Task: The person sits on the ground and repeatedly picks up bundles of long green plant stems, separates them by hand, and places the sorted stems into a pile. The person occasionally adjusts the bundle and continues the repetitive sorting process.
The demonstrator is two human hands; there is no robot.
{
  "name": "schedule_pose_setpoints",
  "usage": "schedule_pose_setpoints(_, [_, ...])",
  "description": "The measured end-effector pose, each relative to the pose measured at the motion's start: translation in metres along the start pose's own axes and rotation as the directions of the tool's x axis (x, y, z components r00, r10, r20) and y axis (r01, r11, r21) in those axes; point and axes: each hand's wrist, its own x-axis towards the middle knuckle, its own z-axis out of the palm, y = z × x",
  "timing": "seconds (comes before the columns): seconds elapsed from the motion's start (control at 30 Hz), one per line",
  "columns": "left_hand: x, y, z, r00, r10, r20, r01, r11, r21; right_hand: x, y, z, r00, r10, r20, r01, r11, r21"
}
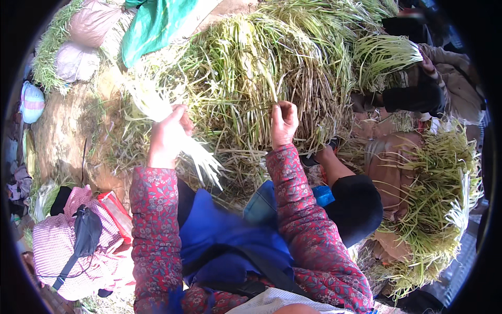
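Note:
My left hand [170, 131] is closed around a bunch of pale leafy stalks [202, 159], whose white ends point down to the right and whose upper part is washed out by sunlight. To the right, my right hand [285, 119] pinches the end of a pale stalk or thin leaf [268, 80] between thumb and fingers. Beyond both hands lies a large heap of green and yellowing long-leaved stalks [239, 70], with brownish, drier stalks on its right side. A blue cloth [231, 235] covers my lap.
At the upper right a co-worker's hand [427, 64] holds another bunch of stalks [386, 53]. More stalks [435, 188] lie on brown cloth at the right. A checked cloth bundle [59, 239] with a dark pouch [87, 231] lies lower left. Green cloth [157, 29] hangs at the top.

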Motion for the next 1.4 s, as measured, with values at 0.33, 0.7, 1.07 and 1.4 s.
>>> schedule_pose_setpoints(0.33, [-0.026,-0.004,0.017,0.997,0.063,-0.043,-0.044,0.938,0.345,-0.080,-0.027,0.028,0.749,0.434,0.501,-0.540,0.838,0.081])
schedule_pose_setpoints(0.7, [-0.057,-0.009,0.018,0.988,0.089,0.129,-0.120,0.960,0.253,-0.112,-0.080,0.051,0.657,0.378,0.652,-0.389,0.911,-0.136])
schedule_pose_setpoints(1.07, [-0.074,-0.011,0.031,0.990,0.125,0.064,-0.139,0.942,0.306,-0.106,-0.024,0.032,0.818,0.515,0.257,-0.549,0.832,0.081])
schedule_pose_setpoints(1.4, [-0.068,-0.006,0.025,0.969,0.203,0.138,-0.239,0.912,0.333,-0.075,-0.038,0.002,0.906,0.238,0.350,-0.198,0.969,-0.148])
